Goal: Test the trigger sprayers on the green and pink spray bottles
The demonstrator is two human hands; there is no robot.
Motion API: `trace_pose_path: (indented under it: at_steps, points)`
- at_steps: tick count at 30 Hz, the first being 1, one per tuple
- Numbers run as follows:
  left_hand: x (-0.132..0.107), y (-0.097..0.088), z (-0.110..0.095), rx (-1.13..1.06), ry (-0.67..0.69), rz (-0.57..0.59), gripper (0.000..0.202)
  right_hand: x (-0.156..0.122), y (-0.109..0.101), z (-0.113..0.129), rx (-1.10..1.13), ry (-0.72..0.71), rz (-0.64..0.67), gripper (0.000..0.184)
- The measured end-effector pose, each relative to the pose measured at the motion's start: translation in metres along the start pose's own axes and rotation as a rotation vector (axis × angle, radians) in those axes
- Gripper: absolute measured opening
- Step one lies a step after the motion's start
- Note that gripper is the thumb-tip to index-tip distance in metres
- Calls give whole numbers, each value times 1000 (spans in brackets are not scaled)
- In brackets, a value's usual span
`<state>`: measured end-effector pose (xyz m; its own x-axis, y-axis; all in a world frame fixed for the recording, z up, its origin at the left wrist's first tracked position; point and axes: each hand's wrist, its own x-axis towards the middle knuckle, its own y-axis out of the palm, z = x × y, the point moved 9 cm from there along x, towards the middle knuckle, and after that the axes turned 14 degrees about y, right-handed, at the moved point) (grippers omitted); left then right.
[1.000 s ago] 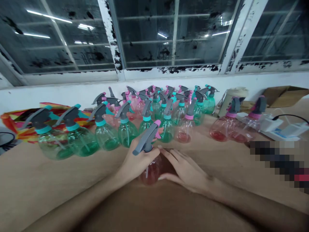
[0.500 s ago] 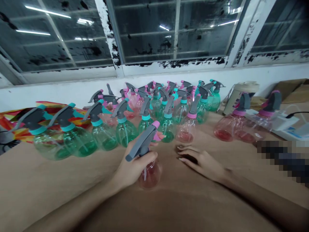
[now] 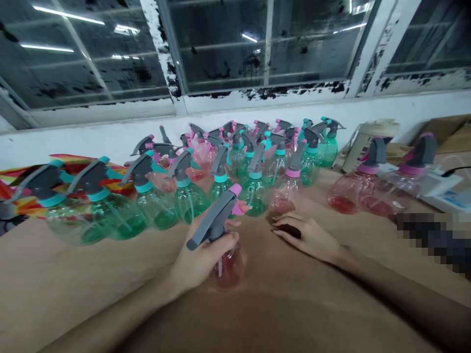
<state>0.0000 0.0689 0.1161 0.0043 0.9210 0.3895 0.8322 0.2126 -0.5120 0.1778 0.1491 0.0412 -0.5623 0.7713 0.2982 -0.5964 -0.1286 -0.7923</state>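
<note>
My left hand (image 3: 200,255) is wrapped round the neck of a pink spray bottle (image 3: 228,267) with a grey and pink trigger head (image 3: 215,218); the bottle stands upright on the brown table (image 3: 55,289). To its right, my right hand (image 3: 307,235) rests on the table with its fingers curled loosely, holding nothing. It lies just in front of another pink spray bottle (image 3: 285,193) in the front row.
Several green spray bottles (image 3: 117,211) and pink ones stand in rows behind, up to the white wall. Two pink bottles (image 3: 353,189) stand apart at right beside a beige canister (image 3: 368,142), a white power strip (image 3: 439,184) and a cardboard box. Striped cloth (image 3: 22,196) lies at left.
My right hand let go of the pink bottle and moved right and away across the table. My left hand kept its grip on the bottle's neck.
</note>
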Motion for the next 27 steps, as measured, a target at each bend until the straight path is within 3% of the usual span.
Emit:
trace_pose_path:
  at_steps: [6,11,17,27]
  points:
    - [-1,1,3,-93,-52,-14,29,-8,5,3,-41,-3,17,26]
    - [-1,5,7,-181,-87,-7,42,-22,12,12,-151,18,8,45]
    - [3,3,0,-153,-8,21,17,-26,15,15,-207,33,17,54]
    - [4,2,-3,-149,25,15,13,-25,15,13,-208,42,27,54]
